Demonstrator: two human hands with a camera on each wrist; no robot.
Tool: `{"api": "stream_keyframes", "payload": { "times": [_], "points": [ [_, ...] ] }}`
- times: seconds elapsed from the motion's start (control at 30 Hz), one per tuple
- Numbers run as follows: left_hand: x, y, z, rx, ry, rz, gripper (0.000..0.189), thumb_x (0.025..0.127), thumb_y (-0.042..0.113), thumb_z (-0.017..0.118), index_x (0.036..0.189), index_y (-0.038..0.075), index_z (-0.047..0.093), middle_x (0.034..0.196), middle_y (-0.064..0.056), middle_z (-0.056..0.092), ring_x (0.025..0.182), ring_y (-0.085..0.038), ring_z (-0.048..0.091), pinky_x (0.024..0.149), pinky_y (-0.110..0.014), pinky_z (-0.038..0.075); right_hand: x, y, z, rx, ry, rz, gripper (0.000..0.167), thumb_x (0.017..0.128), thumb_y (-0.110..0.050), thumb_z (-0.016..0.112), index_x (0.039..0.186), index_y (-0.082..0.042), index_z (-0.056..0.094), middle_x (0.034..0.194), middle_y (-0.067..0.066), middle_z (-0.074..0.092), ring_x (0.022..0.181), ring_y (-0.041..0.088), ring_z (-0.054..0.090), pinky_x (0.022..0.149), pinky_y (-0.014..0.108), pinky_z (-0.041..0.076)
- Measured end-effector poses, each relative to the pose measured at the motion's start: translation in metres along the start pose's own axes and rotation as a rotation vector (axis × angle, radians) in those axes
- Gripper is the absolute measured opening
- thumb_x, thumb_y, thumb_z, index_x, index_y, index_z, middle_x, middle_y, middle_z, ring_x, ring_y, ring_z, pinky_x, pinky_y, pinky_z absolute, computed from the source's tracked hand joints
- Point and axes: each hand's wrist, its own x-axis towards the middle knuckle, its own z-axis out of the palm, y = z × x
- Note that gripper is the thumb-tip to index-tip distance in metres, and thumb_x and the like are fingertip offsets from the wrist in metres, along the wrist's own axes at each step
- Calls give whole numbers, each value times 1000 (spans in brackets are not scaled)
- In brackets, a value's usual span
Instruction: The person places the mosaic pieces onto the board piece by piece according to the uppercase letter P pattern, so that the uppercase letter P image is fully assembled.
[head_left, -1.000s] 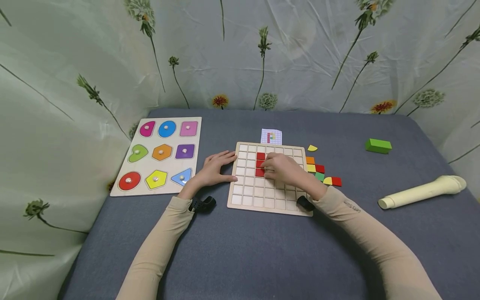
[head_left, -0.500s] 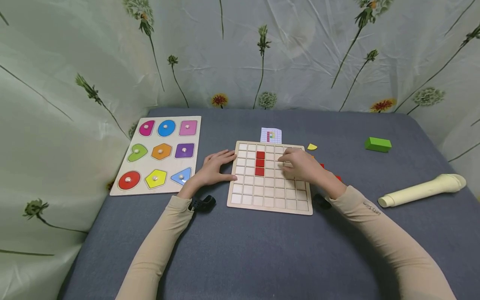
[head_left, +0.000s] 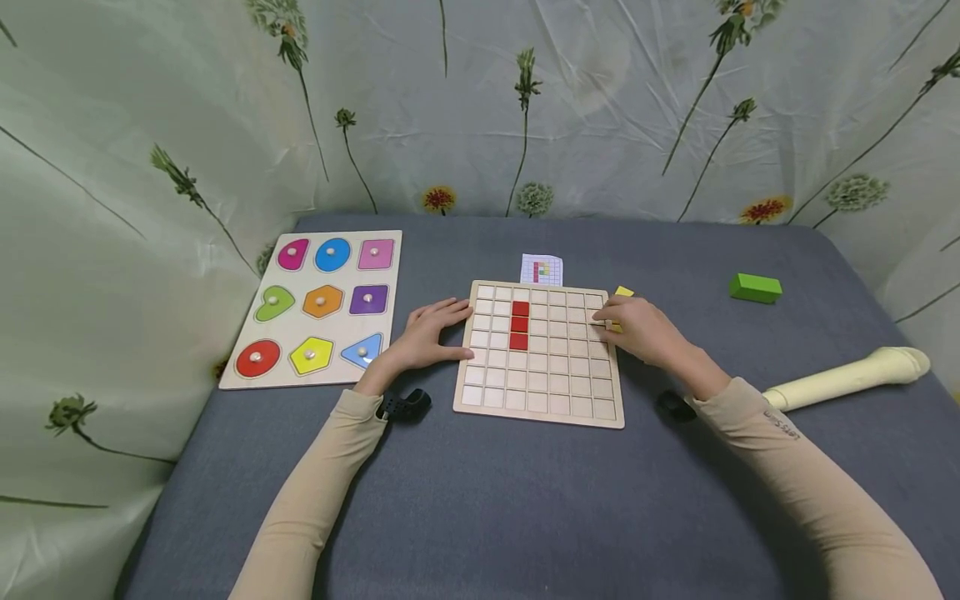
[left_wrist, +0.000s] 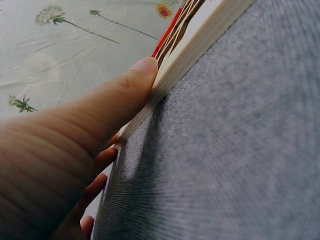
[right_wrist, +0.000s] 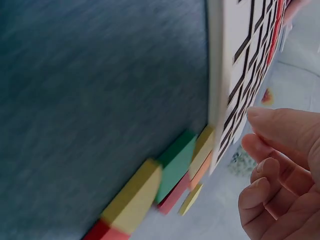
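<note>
A wooden grid board (head_left: 538,386) with white squares lies in the middle of the table, three red square tiles (head_left: 519,324) stacked in one column. My left hand (head_left: 423,340) rests at the board's left edge, fingers spread; in the left wrist view the thumb (left_wrist: 117,92) touches the frame. My right hand (head_left: 641,331) hovers by the right edge with loosely bent fingers and nothing between them. Beside that edge, the right wrist view has loose tiles: a green one (right_wrist: 176,162), a yellow one (right_wrist: 134,196), an orange one (right_wrist: 200,171) and red ones. The hand hides most of these from the head view.
A small pattern card (head_left: 542,269) lies behind the board. To the left is a shape puzzle board (head_left: 341,329) with knobbed coloured pieces. On the right are a green block (head_left: 756,288) and a long cream cylindrical object (head_left: 847,379). A floral cloth (head_left: 480,108) hangs behind.
My right hand has moved right from the red tiles to the board's right edge, leaving the red tiles in view on the grid. The left hand has stayed in place.
</note>
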Motion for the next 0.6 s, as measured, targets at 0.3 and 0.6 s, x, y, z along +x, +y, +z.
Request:
{"api": "stream_keyframes", "payload": {
  "times": [0.3,0.6],
  "points": [
    [0,0,0,5,1,9,77,79,34,73,143,8,40,151,-12,36,144,-31,23,110,-56,13,-13,15,-4,-11,41,24,20,80,0,68,99,0,72,93,15,69,74,22,60,63,34,46],
    [-1,0,0,5,-3,2,77,79,34,73,143,8,39,152,-12,35,144,-31,23,110,-57,13,-24,23,-10,-42,-54,161,24,81,1,64,105,2,70,104,20,68,94,33,64,79,48,50]
  ]
}}
